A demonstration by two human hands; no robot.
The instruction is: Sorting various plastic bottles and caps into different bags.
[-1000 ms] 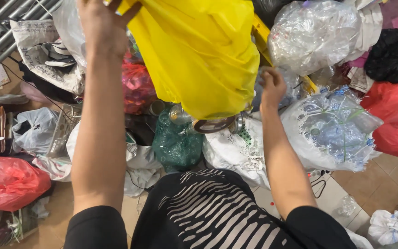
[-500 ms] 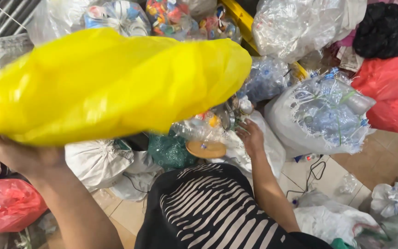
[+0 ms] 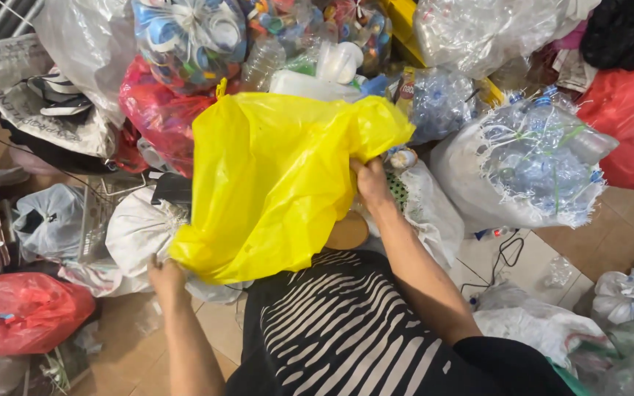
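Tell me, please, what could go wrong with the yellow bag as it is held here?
The yellow bag is thin and stretched between the left hand and right hand; it could tear or slip from either grip. It also hides the piles beneath, so a swing may knock the loose bottles stacked behind it.

Even, diffuse light fills the scene, bright with only soft shadows. White glare glints off the clear plastic bags. Focus is fairly sharp at centre; the frame edges look slightly stretched and softer.
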